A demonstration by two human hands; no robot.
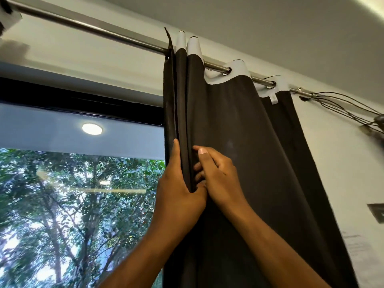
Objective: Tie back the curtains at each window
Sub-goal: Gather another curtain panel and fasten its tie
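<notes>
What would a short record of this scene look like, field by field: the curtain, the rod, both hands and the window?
curtain: dark brown fabric curtain with white top band, bunched into folds
rod: shiny metal curtain rod through the eyelets
left hand: left hand grips the gathered folds at the curtain's edge
right hand: right hand pinches the next fold
window: black-framed glass window, uncovered, trees outside
tie-back: none visible

Curtain on rod, right of window, cables rightmost
</notes>
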